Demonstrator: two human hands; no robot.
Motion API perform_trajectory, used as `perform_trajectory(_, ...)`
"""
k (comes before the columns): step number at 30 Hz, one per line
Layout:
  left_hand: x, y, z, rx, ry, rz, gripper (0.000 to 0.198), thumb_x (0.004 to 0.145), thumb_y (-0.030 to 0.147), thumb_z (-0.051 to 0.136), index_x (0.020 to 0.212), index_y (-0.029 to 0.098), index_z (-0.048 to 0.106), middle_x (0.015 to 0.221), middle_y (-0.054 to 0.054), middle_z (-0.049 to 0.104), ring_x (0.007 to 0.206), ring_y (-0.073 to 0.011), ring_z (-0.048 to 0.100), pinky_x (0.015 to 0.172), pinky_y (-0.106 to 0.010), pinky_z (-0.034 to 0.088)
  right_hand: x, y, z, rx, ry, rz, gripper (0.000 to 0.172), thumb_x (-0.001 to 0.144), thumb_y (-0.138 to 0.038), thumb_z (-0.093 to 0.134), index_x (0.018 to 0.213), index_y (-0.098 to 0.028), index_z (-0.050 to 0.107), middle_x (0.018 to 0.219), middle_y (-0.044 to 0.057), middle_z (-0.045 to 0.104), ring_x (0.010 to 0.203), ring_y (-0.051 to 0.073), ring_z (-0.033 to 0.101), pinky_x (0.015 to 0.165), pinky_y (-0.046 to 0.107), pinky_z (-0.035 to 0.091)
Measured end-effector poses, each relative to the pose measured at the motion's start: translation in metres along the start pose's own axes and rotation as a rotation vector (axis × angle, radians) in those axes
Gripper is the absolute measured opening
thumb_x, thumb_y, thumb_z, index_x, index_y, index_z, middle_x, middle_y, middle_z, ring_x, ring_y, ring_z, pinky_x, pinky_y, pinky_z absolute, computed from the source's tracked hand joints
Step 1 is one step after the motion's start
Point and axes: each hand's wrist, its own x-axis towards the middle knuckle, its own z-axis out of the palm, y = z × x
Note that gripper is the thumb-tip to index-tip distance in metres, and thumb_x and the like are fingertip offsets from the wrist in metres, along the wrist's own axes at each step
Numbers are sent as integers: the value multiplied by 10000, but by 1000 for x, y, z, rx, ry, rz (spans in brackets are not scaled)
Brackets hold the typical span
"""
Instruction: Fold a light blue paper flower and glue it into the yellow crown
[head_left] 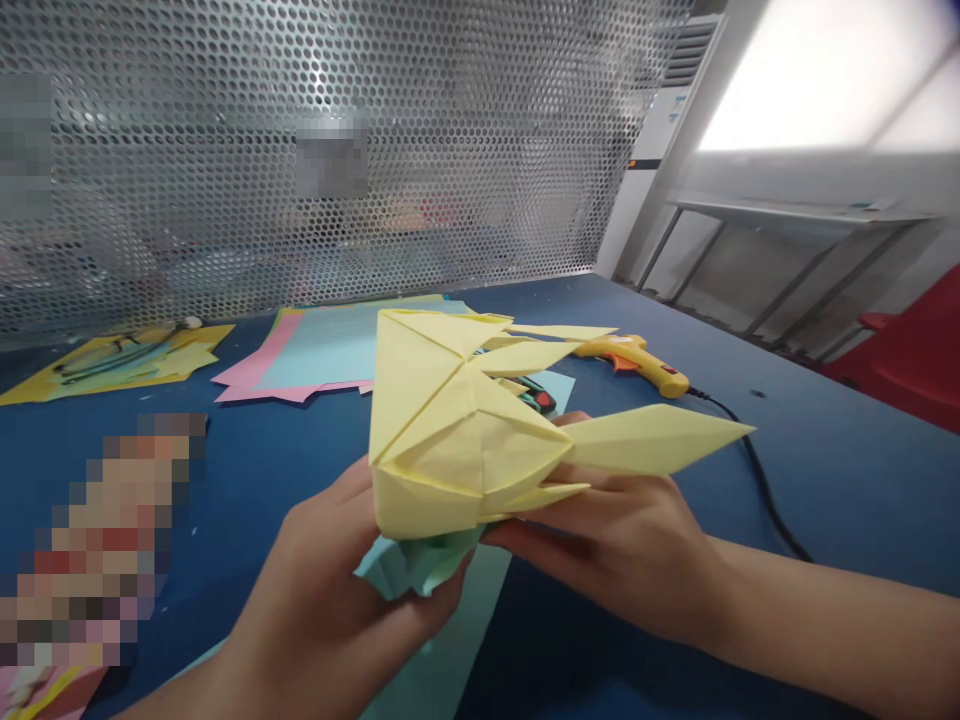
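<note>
A pale yellow folded-paper model (480,440), with several pointed flaps on its right side, is held up above the table. My left hand (322,580) wraps round its left and lower side, thumb underneath. Crumpled light blue paper (416,562) shows between that thumb and the yellow model. From the right, my right hand (622,540) grips the model near its long pointed flap. Some of its fingers are hidden behind the paper. Beneath the hands lies a light blue sheet (472,640).
A yellow glue gun (637,362) with a black cord (757,470) lies on the blue table (810,440) at right. Pink and blue paper sheets (322,345) are stacked behind. Yellow paper (202,350) lies at left. A perforated metal panel (450,130) borders the back; a red chair (907,350) stands right.
</note>
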Motion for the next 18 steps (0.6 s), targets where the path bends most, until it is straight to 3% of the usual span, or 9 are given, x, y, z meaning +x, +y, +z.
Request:
perform_trajectory(13, 0, -2, 0, -26, -11, 7, 243, 814, 258, 647, 1035, 358, 653, 1100, 67, 734, 873, -120, 710, 793, -167, 542, 2, -3, -2, 30, -24, 16, 105, 905, -196, 628, 916, -188, 731, 827, -1, 763, 809, 82, 726, 940, 100, 472)
perform_trajectory(18, 0, -2, -1, -29, -20, 12, 227, 810, 276, 655, 1021, 361, 646, 1101, 74, 731, 877, -128, 711, 790, -184, 550, 2, -4, -2, 46, -37, 23, 92, 888, -174, 645, 918, -179, 732, 841, 10, 764, 850, 83, 725, 968, 87, 438)
